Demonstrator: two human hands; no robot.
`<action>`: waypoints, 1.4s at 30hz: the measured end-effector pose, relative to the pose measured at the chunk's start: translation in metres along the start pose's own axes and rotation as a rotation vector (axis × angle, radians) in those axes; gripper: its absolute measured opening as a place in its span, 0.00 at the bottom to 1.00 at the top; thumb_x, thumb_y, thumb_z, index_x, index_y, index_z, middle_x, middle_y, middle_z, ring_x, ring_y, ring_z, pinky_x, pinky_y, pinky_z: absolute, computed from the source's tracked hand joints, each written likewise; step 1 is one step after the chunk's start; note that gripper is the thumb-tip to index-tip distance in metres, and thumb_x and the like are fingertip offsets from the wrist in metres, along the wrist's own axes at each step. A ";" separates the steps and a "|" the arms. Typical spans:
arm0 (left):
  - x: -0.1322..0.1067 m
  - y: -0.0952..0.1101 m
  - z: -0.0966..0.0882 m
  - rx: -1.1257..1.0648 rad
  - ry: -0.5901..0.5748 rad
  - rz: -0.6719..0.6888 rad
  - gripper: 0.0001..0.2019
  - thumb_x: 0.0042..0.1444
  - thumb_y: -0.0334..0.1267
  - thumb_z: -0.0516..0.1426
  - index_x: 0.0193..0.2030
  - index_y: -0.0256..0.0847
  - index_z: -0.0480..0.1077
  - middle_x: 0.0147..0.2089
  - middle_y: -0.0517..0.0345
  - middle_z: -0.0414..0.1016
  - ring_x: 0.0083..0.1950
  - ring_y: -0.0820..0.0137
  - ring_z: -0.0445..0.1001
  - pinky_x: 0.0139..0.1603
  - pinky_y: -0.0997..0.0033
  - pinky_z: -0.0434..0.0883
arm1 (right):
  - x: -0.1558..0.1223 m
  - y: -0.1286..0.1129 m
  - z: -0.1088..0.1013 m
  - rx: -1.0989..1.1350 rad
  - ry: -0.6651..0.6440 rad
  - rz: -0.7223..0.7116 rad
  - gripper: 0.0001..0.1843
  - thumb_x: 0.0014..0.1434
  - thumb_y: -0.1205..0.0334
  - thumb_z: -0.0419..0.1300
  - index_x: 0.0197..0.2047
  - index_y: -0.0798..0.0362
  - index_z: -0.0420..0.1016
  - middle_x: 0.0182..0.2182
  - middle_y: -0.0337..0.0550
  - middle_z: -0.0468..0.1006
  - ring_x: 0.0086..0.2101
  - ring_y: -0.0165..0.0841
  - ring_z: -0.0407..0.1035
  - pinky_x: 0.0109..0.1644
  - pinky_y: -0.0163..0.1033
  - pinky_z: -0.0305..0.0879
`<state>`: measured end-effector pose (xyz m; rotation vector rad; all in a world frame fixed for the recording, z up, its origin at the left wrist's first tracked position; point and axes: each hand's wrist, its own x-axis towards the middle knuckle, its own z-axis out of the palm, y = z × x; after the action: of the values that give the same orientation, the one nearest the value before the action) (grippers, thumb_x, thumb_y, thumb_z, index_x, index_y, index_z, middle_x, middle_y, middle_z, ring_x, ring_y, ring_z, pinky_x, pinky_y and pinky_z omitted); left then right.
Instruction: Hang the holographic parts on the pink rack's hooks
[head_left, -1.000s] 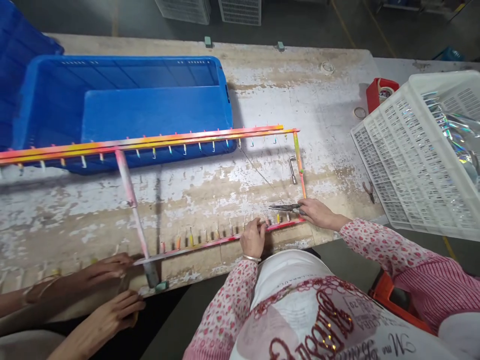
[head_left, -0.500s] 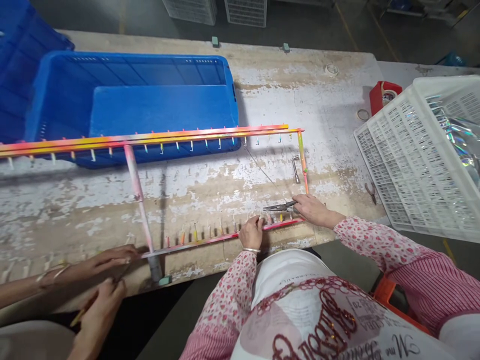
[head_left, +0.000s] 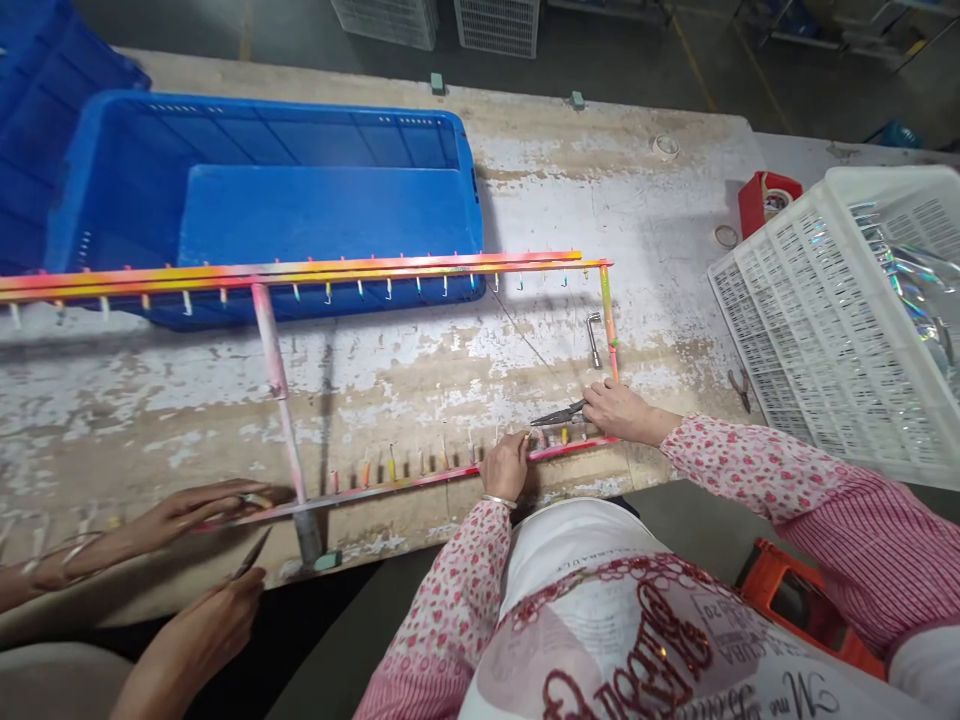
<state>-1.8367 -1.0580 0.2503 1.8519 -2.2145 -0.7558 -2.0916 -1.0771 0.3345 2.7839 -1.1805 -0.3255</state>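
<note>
A long paint-stained metal rack [head_left: 300, 272] with rows of small hooks lies flat on the worn table [head_left: 420, 370]. My left hand [head_left: 505, 466] is closed on the rack's near bar, fingertips pinching at a hook. My right hand [head_left: 621, 411] grips long-nose pliers [head_left: 559, 414], whose tips point left toward my left fingertips. Small coloured pieces [head_left: 390, 467] stand on the hooks along the near bar.
A co-worker's two hands [head_left: 191, 515] work at the near bar on the left; the nearer one holds a thin tool [head_left: 251, 553]. A blue crate [head_left: 255, 200] sits behind the rack and a white basket [head_left: 847, 310] to the right. An L-shaped wrench [head_left: 594, 338], small pliers [head_left: 741, 385] and a red tape holder [head_left: 765, 197] lie on the table.
My right hand and the pliers have shifted slightly left, with the tips now tilted down toward my left fingers. The co-worker's nearer hand has pulled back with a thin tool.
</note>
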 end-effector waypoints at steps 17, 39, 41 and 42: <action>0.000 -0.003 0.006 0.121 0.063 0.100 0.15 0.67 0.43 0.49 0.50 0.44 0.75 0.44 0.54 0.78 0.46 0.62 0.74 0.43 0.65 0.66 | -0.011 -0.008 0.022 0.199 -0.091 0.117 0.09 0.66 0.67 0.52 0.40 0.60 0.73 0.39 0.54 0.70 0.41 0.41 0.66 0.43 0.42 0.60; 0.001 -0.006 0.010 0.084 0.078 0.086 0.15 0.67 0.41 0.49 0.50 0.42 0.75 0.44 0.53 0.78 0.47 0.62 0.74 0.45 0.65 0.66 | -0.008 -0.004 0.024 0.412 -0.213 0.122 0.08 0.65 0.66 0.54 0.42 0.61 0.72 0.40 0.53 0.71 0.40 0.40 0.67 0.43 0.42 0.61; 0.002 -0.003 0.009 0.086 0.079 0.061 0.15 0.67 0.41 0.50 0.50 0.42 0.75 0.46 0.53 0.78 0.48 0.62 0.74 0.46 0.65 0.66 | -0.004 -0.012 0.010 0.135 -0.161 0.140 0.11 0.65 0.71 0.50 0.42 0.61 0.73 0.41 0.56 0.71 0.42 0.45 0.67 0.43 0.45 0.61; 0.002 -0.002 0.009 0.084 0.079 0.062 0.15 0.67 0.41 0.50 0.50 0.42 0.75 0.46 0.53 0.78 0.48 0.62 0.74 0.46 0.65 0.66 | -0.002 -0.016 0.005 0.062 -0.163 0.146 0.12 0.64 0.72 0.49 0.41 0.61 0.73 0.40 0.56 0.71 0.41 0.46 0.67 0.42 0.46 0.60</action>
<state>-1.8390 -1.0574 0.2413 1.8077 -2.2754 -0.5772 -2.0831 -1.0650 0.3276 2.7464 -1.4442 -0.5191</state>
